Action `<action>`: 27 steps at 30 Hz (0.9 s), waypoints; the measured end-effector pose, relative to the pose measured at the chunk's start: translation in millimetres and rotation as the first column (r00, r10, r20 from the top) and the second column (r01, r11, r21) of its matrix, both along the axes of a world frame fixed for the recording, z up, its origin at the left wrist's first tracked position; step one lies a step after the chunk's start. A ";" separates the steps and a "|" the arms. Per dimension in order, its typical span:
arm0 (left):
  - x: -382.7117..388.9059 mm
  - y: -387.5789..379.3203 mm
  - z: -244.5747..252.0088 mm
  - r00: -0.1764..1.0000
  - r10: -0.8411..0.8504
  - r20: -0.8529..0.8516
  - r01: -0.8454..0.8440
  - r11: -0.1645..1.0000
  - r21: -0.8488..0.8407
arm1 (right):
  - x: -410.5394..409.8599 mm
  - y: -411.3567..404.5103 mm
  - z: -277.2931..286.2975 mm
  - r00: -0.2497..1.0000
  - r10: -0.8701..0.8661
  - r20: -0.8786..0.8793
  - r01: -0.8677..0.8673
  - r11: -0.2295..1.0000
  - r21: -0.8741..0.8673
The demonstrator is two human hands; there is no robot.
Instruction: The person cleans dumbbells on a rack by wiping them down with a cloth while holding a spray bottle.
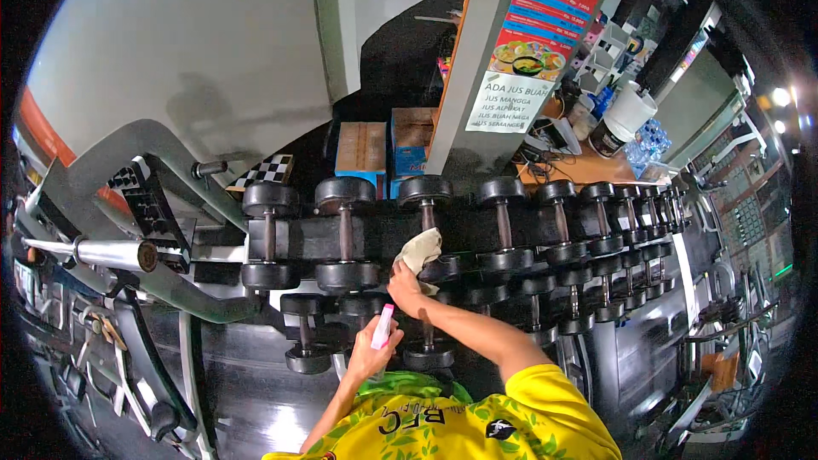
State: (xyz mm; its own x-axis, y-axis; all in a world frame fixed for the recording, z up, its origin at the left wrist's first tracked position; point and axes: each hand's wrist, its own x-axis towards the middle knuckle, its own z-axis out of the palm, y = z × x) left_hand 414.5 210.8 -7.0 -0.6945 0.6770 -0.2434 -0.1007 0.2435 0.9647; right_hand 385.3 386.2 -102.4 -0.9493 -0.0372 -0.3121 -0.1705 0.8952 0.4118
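Note:
My right hand (pixel 406 287) grips a beige cloth (pixel 422 250) against a black dumbbell (pixel 427 191) on the rack's upper tier. The cloth and hand cover part of that dumbbell's handle and near head. Lower and closer to my body, my left hand (pixel 370 350) is closed around a spray bottle with a pink and white trigger head (pixel 383 327); most of its body is hidden. Left of the cloth lies another upper-tier dumbbell (pixel 346 233), and to the right one more (pixel 503 223).
More dumbbells (pixel 601 217) run along both tiers towards the right. At left a barbell sleeve (pixel 115 254) juts from a gym machine. Behind the rack stand cardboard boxes (pixel 361 147), a pillar (pixel 454 102) with posters, and a wooden counter (pixel 575 169) bearing a white bucket (pixel 629 112).

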 end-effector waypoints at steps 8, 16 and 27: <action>6.3 -10.4 -9.7 1.000 -0.018 0.003 0.018 1.000 0.003 | 67.9 61.1 46.6 0.812 0.001 -0.584 -0.333 0.822 -0.462; 9.8 -6.2 -4.4 0.999 -0.047 0.003 0.047 0.999 -0.014 | 111.7 91.6 -54.9 0.145 -0.859 0.491 -0.027 -0.500 -0.866; 26.7 -1.6 5.5 0.999 -0.023 0.029 0.024 1.000 -0.019 | 56.5 21.2 54.9 0.697 -0.452 -0.557 -0.152 0.665 -0.731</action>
